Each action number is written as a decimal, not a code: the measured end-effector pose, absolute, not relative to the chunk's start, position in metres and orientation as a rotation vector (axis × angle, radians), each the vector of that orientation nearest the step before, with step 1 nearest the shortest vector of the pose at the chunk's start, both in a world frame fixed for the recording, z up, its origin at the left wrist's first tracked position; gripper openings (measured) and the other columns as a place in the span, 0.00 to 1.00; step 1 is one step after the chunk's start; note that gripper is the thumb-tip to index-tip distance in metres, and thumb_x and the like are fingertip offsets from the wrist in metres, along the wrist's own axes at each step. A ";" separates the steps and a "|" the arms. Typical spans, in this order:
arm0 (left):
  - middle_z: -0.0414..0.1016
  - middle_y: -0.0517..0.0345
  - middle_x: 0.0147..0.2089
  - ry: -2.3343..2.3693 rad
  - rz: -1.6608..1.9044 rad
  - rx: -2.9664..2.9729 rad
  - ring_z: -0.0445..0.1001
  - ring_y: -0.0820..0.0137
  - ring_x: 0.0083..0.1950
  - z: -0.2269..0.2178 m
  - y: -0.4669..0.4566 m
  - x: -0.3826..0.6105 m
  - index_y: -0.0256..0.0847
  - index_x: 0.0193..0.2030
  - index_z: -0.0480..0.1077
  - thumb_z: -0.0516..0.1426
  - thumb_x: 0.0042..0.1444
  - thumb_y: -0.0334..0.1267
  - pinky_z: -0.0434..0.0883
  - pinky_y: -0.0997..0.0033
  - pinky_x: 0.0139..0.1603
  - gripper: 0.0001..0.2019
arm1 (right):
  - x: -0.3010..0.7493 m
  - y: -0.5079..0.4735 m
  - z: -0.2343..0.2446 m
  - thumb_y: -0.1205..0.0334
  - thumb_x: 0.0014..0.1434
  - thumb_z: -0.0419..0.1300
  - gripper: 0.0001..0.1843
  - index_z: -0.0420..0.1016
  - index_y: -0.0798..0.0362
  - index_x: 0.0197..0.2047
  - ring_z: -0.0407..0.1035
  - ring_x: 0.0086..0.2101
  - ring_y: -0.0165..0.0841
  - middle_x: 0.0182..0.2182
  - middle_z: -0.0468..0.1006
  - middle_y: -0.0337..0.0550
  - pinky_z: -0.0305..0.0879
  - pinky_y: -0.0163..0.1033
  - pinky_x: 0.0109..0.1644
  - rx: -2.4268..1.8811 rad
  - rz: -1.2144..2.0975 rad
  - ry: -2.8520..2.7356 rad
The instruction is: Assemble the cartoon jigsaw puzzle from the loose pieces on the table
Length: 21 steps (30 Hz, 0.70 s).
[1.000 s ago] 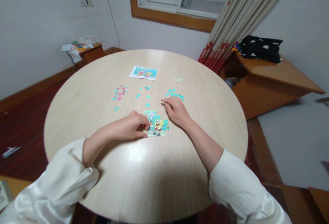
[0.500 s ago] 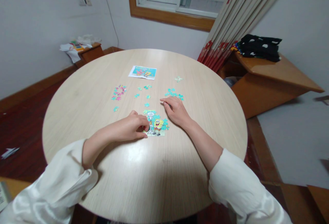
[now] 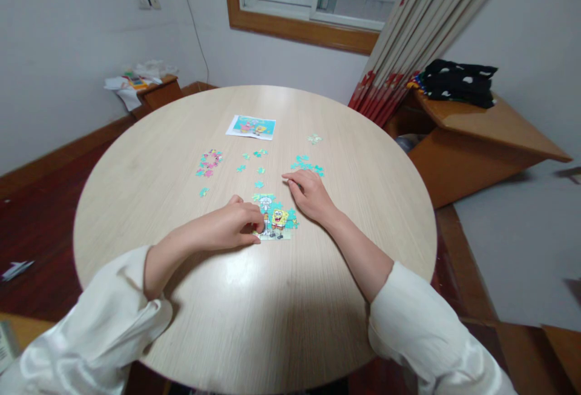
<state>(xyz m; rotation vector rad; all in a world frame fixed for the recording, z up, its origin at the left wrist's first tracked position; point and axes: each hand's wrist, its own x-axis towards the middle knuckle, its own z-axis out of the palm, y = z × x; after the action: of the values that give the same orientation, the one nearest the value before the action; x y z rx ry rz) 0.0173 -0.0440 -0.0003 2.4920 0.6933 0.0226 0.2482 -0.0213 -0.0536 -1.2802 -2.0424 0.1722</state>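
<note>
A partly joined jigsaw puzzle [image 3: 279, 219] lies in front of me, with a yellow square figure and a tall pale figure on a turquoise ground. My left hand [image 3: 238, 222] grips its left edge, fingers curled and thumb at the lower left corner; the hand covers that edge. Just beyond the puzzle's upper right, my right hand [image 3: 308, 192] rests on the table, open, index finger stretched out and holding nothing. Loose turquoise pieces [image 3: 304, 163] lie right behind its fingers. Between the hands, a single turquoise piece [image 3: 259, 184] sits above the puzzle.
Pink pieces [image 3: 209, 162] are grouped at the left, with one stray piece [image 3: 204, 192] nearer me. A printed picture [image 3: 251, 127] lies farther back. Pale pieces [image 3: 314, 139] are at the back right. All rest on a round wooden table [image 3: 272, 322]. A wooden cabinet [image 3: 481, 141] stands right.
Both hands and the puzzle pieces stay where they were. Only the camera view has shifted very slightly.
</note>
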 end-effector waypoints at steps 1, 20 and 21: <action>0.70 0.61 0.34 0.689 0.024 2.493 0.68 0.69 0.40 0.000 -0.044 0.017 0.39 0.32 0.68 0.57 0.58 0.38 0.52 0.65 0.48 0.06 | 0.248 -0.021 -0.054 0.66 0.64 0.49 0.14 0.76 0.52 0.44 0.70 0.42 0.39 0.39 0.79 0.48 0.60 0.47 0.49 -1.278 0.170 -2.041; 0.74 0.61 0.35 0.672 0.051 2.480 0.71 0.70 0.41 -0.002 -0.044 0.018 0.40 0.32 0.70 0.57 0.59 0.35 0.51 0.66 0.47 0.05 | 0.248 -0.021 -0.053 0.66 0.63 0.50 0.14 0.76 0.52 0.44 0.69 0.41 0.38 0.38 0.79 0.47 0.60 0.47 0.49 -1.271 0.170 -2.045; 0.74 0.61 0.35 0.670 0.055 2.484 0.71 0.70 0.41 -0.003 -0.044 0.018 0.40 0.32 0.70 0.57 0.59 0.35 0.52 0.65 0.47 0.05 | 0.248 -0.022 -0.053 0.66 0.63 0.50 0.14 0.76 0.52 0.44 0.69 0.41 0.38 0.38 0.79 0.47 0.60 0.47 0.49 -1.274 0.169 -2.045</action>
<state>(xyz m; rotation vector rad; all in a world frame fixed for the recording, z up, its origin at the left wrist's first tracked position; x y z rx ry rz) 0.0184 -0.0440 -0.0026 2.4840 0.6702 0.0551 0.2484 -0.0215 -0.0532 -1.2735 -2.0446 0.1689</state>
